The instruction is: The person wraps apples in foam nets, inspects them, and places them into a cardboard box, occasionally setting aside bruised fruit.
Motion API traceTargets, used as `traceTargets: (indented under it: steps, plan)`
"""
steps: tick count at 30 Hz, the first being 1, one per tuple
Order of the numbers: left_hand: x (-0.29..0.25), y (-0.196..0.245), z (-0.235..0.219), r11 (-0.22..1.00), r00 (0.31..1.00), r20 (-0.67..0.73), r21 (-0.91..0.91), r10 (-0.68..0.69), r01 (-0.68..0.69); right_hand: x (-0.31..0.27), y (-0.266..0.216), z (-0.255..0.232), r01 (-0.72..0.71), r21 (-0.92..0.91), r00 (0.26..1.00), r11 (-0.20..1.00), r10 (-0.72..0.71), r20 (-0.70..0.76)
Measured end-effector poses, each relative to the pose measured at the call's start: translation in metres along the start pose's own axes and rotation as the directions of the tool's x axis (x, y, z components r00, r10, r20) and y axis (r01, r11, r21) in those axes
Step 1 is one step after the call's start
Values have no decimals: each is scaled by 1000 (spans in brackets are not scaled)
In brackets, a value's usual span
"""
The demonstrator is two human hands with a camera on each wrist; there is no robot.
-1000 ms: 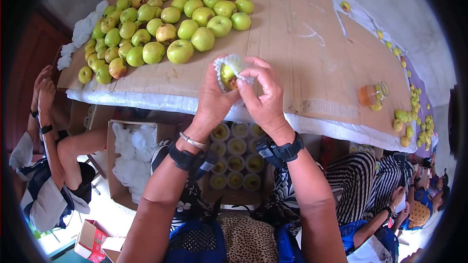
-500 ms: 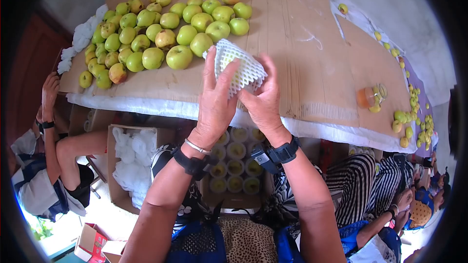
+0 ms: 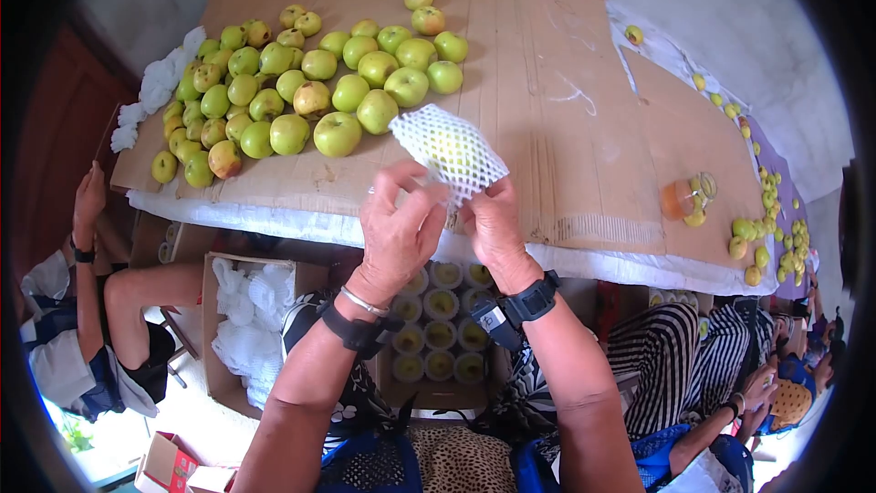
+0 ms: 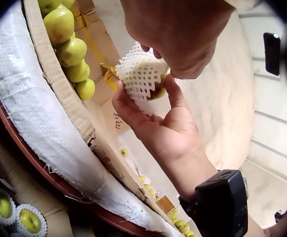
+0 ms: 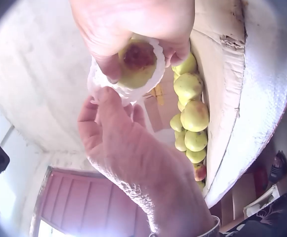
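A green apple (image 5: 141,64) with a brown patch sits inside a white foam net (image 3: 452,151), held above the table's near edge. The right hand (image 3: 497,224) grips netted apple and foam from below right; the left wrist view shows this hand (image 4: 168,128) with thumb and fingers on opposite sides. At the net's lower left edge is the left hand (image 3: 400,219), fingers curled. In the right wrist view the left hand (image 5: 133,143) pinches the net's rim between thumb and finger.
Many loose apples (image 3: 337,134) lie on the cardboard-covered table (image 3: 547,173), a jar (image 3: 680,199) at the right. Below are a box of foam nets (image 3: 251,310) and a box of netted apples (image 3: 440,336). Other people sit on both sides.
The net has turned from its open end facing the person to its meshed side. The left hand has moved from around the net down to its lower edge, its fingers now more curled.
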State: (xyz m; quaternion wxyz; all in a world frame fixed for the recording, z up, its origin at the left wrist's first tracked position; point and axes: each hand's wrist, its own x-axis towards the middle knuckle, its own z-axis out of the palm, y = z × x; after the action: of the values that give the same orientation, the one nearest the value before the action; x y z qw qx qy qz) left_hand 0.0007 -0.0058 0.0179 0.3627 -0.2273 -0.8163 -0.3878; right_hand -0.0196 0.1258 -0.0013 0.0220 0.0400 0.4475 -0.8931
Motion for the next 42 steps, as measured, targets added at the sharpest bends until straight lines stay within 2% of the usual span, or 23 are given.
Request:
traceTargets:
  steps: [3,5,8,9,13,15,17,20,22,23,26,27,30,31,34,35,36,37,38,39,40,41,42]
  plan:
    - [1,-1,2,997,996,-35,-1,79,-79,-6,4,6,-76,32,996,997,74,56]
    - [5,-1,-6,996,995,41,-16,87,-86,-7,15,4,-91,122,986,988,72,152]
    - [7,-1,-12,988,979,136,-61,152,-145,-4,17,1,-175,248,979,953,143,143]
    - [7,-1,-13,982,969,166,-80,183,-172,-3,14,0,-156,209,979,965,123,160]
    - [8,6,-19,961,952,290,-277,102,-18,-3,6,-4,-127,153,969,980,90,228]
    - [1,-1,-18,954,994,98,-289,-56,82,-1,5,-5,-135,186,972,973,93,218]
    - [1,-8,-22,959,978,-60,-214,-201,184,-3,5,-3,-163,219,970,962,116,214]
    - [16,-16,-20,805,874,-91,-446,-477,392,-11,11,2,-199,201,957,959,146,250]
    - [14,-17,-17,720,868,9,-553,-497,418,-12,15,1,-177,145,945,973,127,300]
    - [14,-19,-16,674,866,60,-602,-497,428,-11,16,2,-247,174,943,953,195,268]
    - [8,-30,-17,301,724,292,-766,-625,568,-15,18,7,-261,116,935,958,221,276]
    - [6,-39,-14,377,743,168,-777,-648,504,-15,19,8,-268,121,932,956,225,284]
    - [9,-45,-18,443,780,196,-729,-595,521,-16,21,6,-276,106,925,955,234,300]
    - [9,-42,-14,376,764,227,-764,-604,524,-15,21,5,-278,76,919,958,242,312]
    - [8,-34,-15,327,747,306,-755,-591,568,-14,19,8,-260,70,923,963,226,313]
    - [9,-34,-16,239,682,354,-752,-640,614,-14,19,8,-251,80,930,965,218,297]
    - [10,-35,-17,243,647,403,-696,-647,676,-11,21,3,-47,-131,953,990,84,291]
    - [9,-42,-16,705,854,235,-485,-464,517,-5,29,-4,139,-332,950,933,-30,312]
    - [3,-49,-13,967,967,189,-153,-172,202,-6,40,-12,295,-508,928,809,-116,354]
    - [2,-47,-11,813,899,265,-392,-349,431,-13,32,-10,52,-269,956,962,29,291]
    - [6,-42,-8,557,802,351,-583,-483,591,-13,15,-3,-175,5,947,985,167,274]
    - [7,-37,-5,270,683,435,-690,-586,671,-10,7,-3,-139,-114,943,984,167,287]
    - [6,-34,-1,258,671,416,-697,-614,669,-7,0,-4,-100,-230,937,968,169,305]
